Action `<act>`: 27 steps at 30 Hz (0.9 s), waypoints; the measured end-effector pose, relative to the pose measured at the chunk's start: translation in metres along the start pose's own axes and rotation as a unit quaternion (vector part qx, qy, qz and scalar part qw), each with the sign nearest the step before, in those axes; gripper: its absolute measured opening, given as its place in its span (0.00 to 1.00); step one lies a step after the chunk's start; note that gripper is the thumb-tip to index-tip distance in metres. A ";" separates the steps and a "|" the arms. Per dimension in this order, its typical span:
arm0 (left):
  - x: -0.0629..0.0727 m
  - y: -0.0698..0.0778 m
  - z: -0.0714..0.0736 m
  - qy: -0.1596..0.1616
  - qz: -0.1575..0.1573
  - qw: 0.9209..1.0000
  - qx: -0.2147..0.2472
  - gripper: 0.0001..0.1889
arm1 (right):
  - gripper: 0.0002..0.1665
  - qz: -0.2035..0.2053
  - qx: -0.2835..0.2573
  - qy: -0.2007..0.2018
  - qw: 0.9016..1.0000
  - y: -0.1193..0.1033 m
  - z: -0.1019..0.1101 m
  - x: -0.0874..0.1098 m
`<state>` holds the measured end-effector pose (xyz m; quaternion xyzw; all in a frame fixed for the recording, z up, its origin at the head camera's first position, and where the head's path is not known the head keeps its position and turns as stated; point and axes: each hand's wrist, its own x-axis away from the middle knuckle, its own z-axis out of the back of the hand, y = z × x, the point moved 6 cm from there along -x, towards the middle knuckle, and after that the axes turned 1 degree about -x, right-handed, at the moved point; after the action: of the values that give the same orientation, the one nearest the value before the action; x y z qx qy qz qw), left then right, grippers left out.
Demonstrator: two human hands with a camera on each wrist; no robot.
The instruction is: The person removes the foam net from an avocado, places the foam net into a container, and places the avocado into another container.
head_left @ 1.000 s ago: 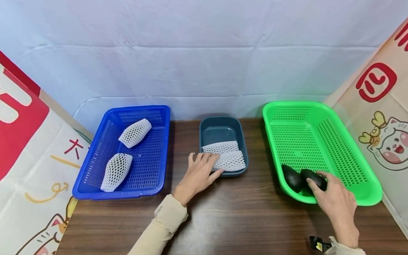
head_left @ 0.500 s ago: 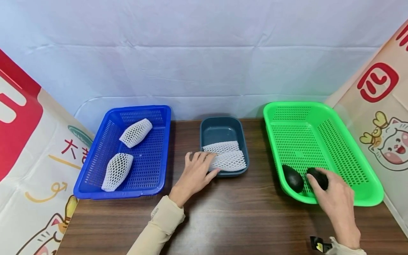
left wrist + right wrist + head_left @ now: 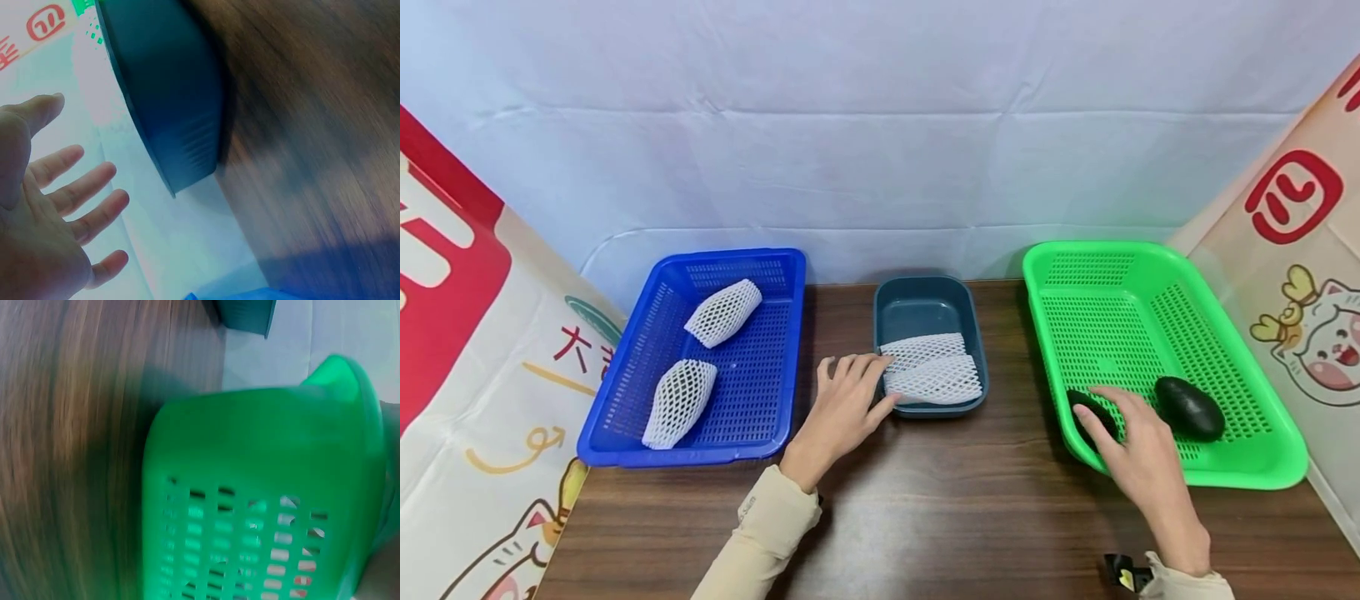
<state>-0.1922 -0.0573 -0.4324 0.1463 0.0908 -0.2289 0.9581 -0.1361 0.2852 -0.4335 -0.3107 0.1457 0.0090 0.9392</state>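
Note:
My right hand (image 3: 1142, 450) is at the front left corner of the green basket (image 3: 1285, 454), with thumb and fingers around a dark avocado (image 3: 1081, 429) and partly covering it. A second avocado (image 3: 1189, 408) lies to its right in the basket. My left hand (image 3: 844, 408) is at the left rim of the dark teal box (image 3: 917, 312), fingertips by white foam net sleeves (image 3: 932, 379) lying flat inside. In the left wrist view, my left hand (image 3: 50, 212) has its fingers spread and holds nothing. The right wrist view shows mostly the basket's outer wall (image 3: 262, 444).
A blue basket (image 3: 793, 350) stands at the left with two foam-netted fruits (image 3: 724, 312) inside. The wooden table (image 3: 955, 500) runs in front of the containers. A pale cloth backdrop (image 3: 880, 150) rises behind, with printed panels (image 3: 1292, 333) on both sides.
One avocado has moved right in the green basket and been let go. My right hand has shifted left to the other avocado. My left hand has drawn slightly left from the sleeves.

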 end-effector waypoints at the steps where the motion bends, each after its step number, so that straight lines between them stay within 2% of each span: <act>1: 0.001 -0.001 0.001 0.002 0.001 1.000 -0.001 0.26 | 0.23 0.005 -0.006 -0.001 1.000 -0.003 -0.002 0.000; 12: 0.013 -0.023 0.020 0.048 0.026 0.998 0.012 0.25 | 0.22 0.039 -0.022 -0.006 0.999 -0.019 -0.019 -0.004; 19: 0.024 -0.043 0.032 0.063 0.055 0.996 0.024 0.24 | 0.22 0.040 -0.015 0.003 0.999 -0.017 -0.021 -0.002; 27: 0.034 -0.066 0.038 0.091 0.081 0.992 0.029 0.23 | 0.20 0.035 -0.022 0.008 0.999 -0.015 -0.020 -0.001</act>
<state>-0.1896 -0.1399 -0.4207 0.2015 0.1589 -0.1389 0.9565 -0.1408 0.2616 -0.4403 -0.3264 0.1640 0.0423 0.9299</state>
